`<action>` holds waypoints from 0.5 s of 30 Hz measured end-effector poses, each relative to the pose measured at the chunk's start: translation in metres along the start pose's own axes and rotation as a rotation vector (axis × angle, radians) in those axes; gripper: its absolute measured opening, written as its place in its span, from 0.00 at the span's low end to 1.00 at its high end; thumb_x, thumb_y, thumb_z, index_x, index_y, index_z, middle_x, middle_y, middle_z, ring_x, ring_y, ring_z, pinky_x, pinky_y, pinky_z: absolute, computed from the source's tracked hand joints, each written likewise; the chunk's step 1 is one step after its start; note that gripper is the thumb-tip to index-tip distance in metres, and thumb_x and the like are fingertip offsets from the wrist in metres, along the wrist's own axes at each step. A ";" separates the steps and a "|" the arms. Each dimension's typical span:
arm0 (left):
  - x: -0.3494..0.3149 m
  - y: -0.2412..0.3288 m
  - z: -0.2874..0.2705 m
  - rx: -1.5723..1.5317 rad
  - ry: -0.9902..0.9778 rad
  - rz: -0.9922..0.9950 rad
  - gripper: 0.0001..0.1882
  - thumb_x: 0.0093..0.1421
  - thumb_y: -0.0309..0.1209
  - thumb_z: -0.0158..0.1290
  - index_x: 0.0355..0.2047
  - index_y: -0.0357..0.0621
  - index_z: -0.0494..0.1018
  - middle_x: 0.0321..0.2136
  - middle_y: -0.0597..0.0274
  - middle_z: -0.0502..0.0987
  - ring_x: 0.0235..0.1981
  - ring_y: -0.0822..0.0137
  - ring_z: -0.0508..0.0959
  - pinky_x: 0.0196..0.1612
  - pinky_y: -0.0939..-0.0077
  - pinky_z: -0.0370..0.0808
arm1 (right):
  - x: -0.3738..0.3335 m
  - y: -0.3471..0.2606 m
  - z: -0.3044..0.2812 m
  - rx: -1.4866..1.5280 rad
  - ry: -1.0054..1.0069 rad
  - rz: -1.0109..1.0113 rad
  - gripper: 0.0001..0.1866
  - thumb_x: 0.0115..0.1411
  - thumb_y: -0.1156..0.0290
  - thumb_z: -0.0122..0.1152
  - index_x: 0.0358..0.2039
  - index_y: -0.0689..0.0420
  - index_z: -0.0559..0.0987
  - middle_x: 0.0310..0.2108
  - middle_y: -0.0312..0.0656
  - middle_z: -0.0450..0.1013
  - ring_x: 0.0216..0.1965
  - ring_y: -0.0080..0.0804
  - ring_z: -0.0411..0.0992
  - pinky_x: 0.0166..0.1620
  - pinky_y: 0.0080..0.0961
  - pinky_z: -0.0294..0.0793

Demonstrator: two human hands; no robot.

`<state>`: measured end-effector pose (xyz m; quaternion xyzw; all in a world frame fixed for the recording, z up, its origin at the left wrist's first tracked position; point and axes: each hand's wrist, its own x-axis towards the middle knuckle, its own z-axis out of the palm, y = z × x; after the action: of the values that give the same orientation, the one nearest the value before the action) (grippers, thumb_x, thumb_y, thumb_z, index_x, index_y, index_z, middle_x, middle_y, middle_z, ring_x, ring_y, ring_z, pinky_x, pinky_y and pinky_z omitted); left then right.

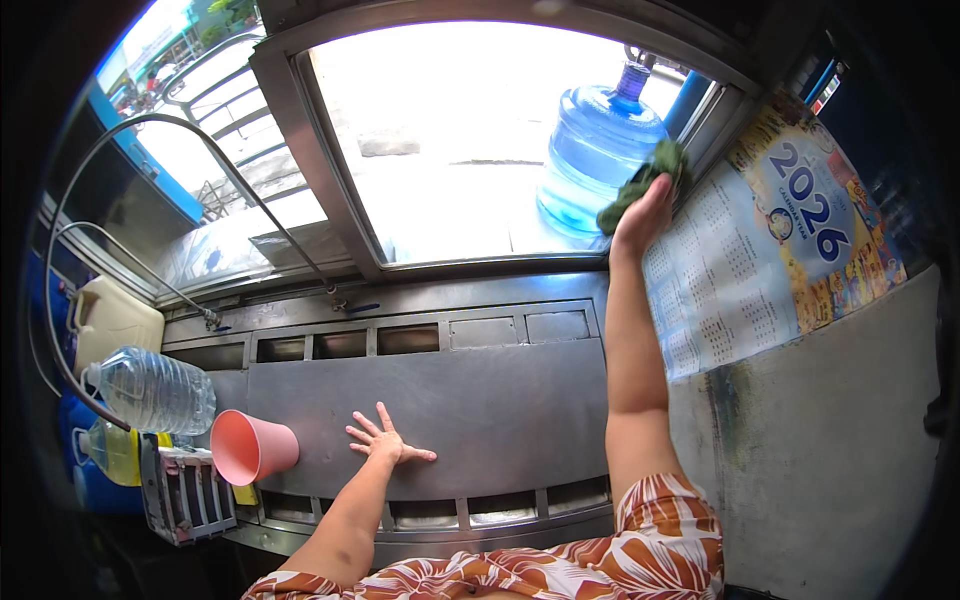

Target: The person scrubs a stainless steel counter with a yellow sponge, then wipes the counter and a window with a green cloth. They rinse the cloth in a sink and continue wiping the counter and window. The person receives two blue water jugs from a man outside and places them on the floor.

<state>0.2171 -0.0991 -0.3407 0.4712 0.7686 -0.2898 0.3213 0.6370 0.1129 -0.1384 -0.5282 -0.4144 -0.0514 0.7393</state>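
With fingers spread, my left hand point(388, 440) rests on the flat metal counter point(510, 400). A pink plastic cup point(256, 447) lies on its side to the left of that hand, its mouth facing left. My right arm stretches up and away to the window's right side. There my right hand point(645, 215) holds a crumpled dark green cloth point(648, 180) near the lower right of the window frame point(490, 262). Part of the cloth sits behind the hand, so I cannot tell exactly where it touches the frame or glass.
Beyond the window stands a large blue water jug point(597, 150). A printed calendar point(770, 250) hangs on the right wall. Leftward are a clear bottle point(155, 390), a beige jerrycan point(118, 322), a plastic rack point(190, 495) and curved metal pipes point(215, 150). Slots run along the counter's edges.
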 end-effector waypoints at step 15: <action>0.018 -0.001 0.012 0.048 0.051 0.053 0.89 0.18 0.72 0.65 0.67 0.50 0.17 0.62 0.25 0.16 0.63 0.23 0.20 0.61 0.25 0.33 | -0.116 0.214 0.090 -0.738 0.148 1.008 0.34 0.69 0.51 0.28 0.69 0.58 0.44 0.67 0.62 0.44 0.66 0.57 0.51 0.65 0.47 0.56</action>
<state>0.2125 -0.0987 -0.3617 0.5061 0.7566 -0.2874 0.2979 0.6209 0.2385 -0.3645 -0.8740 -0.0172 0.1273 0.4687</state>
